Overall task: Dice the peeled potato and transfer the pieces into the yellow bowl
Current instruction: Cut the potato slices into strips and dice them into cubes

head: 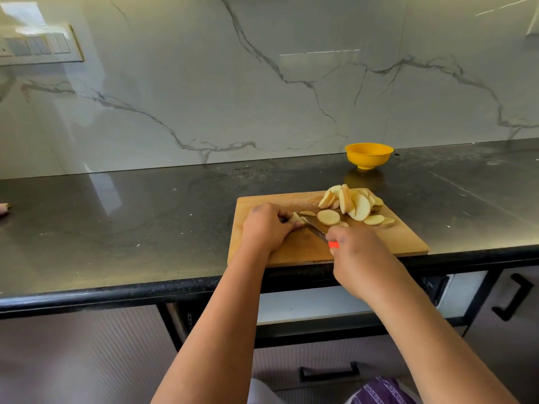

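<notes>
Here the potato end (297,219) sits between both hands.

Head view — my only feed, looking forward and down over a dark counter (116,228).

I see from the person's own head height, facing a marble-veined wall (204,83) square-on, with the wide lens bowing the counter's front edge. Both forearms rise from the lower frame toward a wooden cutting board (402,243) near the middle — close, within arm's reach. A yellow bowl (369,154) sits farther back by the wall. Cabinet fronts (73,360) fill the bottom. No second view shares this scene.
</notes>
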Available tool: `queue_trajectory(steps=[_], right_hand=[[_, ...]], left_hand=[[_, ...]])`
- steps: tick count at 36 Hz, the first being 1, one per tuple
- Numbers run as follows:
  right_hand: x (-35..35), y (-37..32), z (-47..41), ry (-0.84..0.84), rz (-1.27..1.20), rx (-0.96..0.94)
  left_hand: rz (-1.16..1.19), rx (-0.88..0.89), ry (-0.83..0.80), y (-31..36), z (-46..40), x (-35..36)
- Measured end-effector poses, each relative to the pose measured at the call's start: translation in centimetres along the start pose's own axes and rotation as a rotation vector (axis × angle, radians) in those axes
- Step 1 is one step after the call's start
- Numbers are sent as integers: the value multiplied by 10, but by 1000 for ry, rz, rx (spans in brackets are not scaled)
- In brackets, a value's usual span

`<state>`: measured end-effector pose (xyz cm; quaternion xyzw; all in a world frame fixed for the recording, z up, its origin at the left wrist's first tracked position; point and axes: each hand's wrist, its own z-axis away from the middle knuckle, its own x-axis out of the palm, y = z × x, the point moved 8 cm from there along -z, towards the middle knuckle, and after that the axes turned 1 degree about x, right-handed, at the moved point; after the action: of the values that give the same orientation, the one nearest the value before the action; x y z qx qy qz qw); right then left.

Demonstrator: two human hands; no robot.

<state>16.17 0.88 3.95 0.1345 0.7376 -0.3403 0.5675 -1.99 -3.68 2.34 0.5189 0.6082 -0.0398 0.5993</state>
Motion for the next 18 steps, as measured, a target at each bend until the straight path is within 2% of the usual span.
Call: queue_trajectory(steps=[3,9,15,18], right_hand=[[-9,8,7,30,-22,-19],[-20,2,-4,217,-140,-61],[0,-9,-16,64,-68,-14],[4,-12,-16,57,-70,-17]], left_hand=[[-18,18,13,3,4,-2],[-46,55,47,10,15,-10],[-99,40,43,12,21,-7],[-102,37,45,12,20,-7]])
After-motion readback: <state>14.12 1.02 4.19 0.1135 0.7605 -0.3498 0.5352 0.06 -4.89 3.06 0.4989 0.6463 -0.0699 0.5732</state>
